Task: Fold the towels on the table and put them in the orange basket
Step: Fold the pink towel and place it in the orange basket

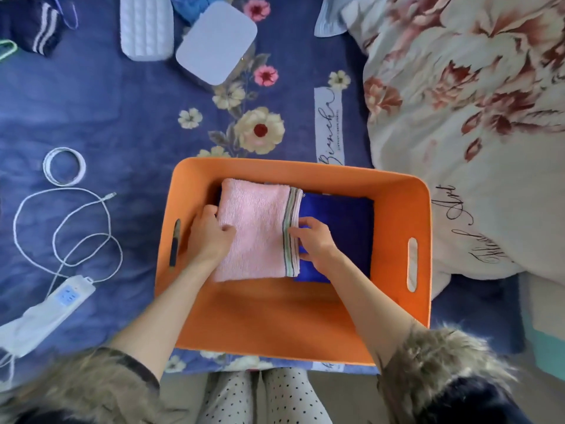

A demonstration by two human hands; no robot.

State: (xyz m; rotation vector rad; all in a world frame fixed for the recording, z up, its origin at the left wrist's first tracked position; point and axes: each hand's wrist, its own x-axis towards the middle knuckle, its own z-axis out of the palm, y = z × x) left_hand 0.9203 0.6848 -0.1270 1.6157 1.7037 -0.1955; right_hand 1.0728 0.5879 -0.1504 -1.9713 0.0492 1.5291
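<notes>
An orange basket (394, 206) stands on the blue flowered bedspread in front of me. Inside it lies a folded pink towel (256, 237) with a striped edge, resting on a folded dark blue towel (339, 228). My left hand (211, 237) grips the pink towel's left side, thumb on top and fingers tucked under the edge. My right hand (315, 243) holds the striped right edge, fingers curled over it, above the blue towel. Both forearms reach down into the basket.
A white power strip (68, 296) with looped cables (64, 166) lies to the left. A white box (217, 42), a white knit item (146, 26) and dark striped clothing (33, 24) sit at the back. A flowered quilt (477, 123) is heaped on the right.
</notes>
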